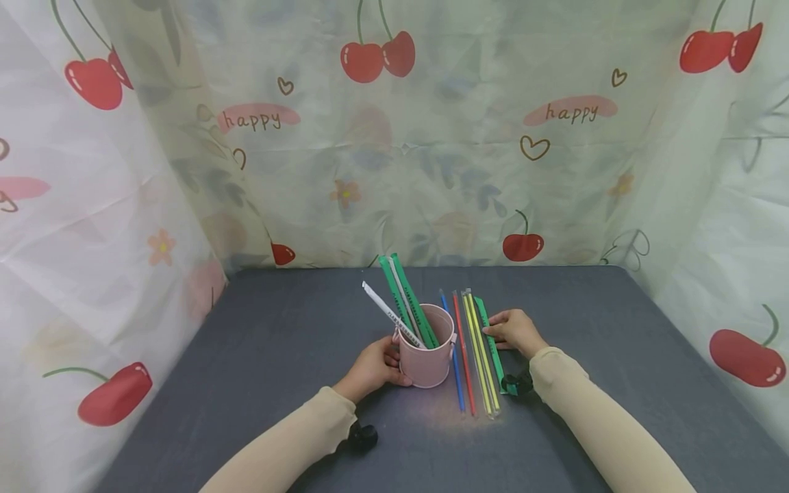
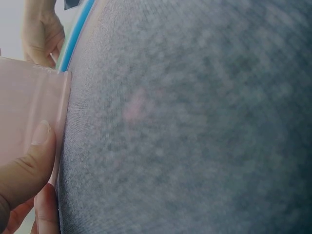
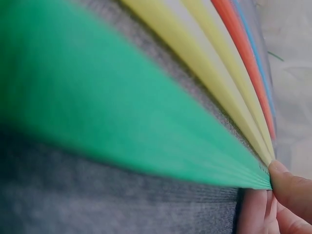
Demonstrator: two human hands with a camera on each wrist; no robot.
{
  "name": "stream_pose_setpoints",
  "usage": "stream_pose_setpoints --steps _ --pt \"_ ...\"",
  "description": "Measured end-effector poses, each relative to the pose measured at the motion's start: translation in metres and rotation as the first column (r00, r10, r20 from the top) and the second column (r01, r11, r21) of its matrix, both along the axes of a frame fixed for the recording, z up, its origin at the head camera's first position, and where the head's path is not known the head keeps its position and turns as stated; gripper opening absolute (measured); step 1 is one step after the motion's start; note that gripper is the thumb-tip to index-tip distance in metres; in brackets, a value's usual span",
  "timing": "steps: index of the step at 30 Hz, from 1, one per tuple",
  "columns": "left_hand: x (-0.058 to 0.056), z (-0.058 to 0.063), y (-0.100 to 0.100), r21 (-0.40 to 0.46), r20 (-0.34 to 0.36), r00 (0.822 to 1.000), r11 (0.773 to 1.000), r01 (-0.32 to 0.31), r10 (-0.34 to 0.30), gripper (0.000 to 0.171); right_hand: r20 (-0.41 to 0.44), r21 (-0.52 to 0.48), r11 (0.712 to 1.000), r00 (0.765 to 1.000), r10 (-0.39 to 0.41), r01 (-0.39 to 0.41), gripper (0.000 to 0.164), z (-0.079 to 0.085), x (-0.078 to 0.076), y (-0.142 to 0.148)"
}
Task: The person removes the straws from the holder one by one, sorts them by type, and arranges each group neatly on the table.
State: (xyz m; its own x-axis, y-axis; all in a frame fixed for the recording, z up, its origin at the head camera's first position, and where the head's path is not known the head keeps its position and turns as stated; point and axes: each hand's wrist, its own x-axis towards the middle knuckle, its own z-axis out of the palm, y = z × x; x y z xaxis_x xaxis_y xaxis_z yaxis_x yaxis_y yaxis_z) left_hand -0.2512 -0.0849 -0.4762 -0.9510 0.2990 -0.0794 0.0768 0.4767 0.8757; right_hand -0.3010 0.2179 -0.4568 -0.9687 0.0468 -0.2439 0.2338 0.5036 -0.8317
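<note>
Head view: smooth, round pink bucket [image 1: 425, 370], lower centre, holding slim green and white packets [image 1: 411, 296]. Left hand [image 1: 372, 366] grips its left wall. Right hand [image 1: 516, 332] pinches a flat green packet [image 1: 495, 357] beside thin yellow straws [image 1: 484, 356].

Left wrist view: thumb against bucket, which the left edge cuts off; grainy grey tabletop [image 2: 195, 136] blurred.

Right wrist view: pinched packet end lower right; near end blurred; fingers partly cropped.
</note>
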Motion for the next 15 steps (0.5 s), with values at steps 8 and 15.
stream_pose_setpoints --steps 8,15 --pt "-0.0001 0.0019 -0.0008 -0.005 -0.010 1.000 1.000 0.004 -0.004 0.061 0.000 0.029 0.999 1.000 -0.025 0.025 0.031 -0.0009 -0.0019 -0.0018" --pt "-0.0010 -0.0013 -0.0001 0.001 0.000 1.000 1.000 -0.003 0.003 0.062 0.004 0.031 0.999 0.999 -0.037 0.037 0.029 -0.0034 -0.0045 -0.0019"
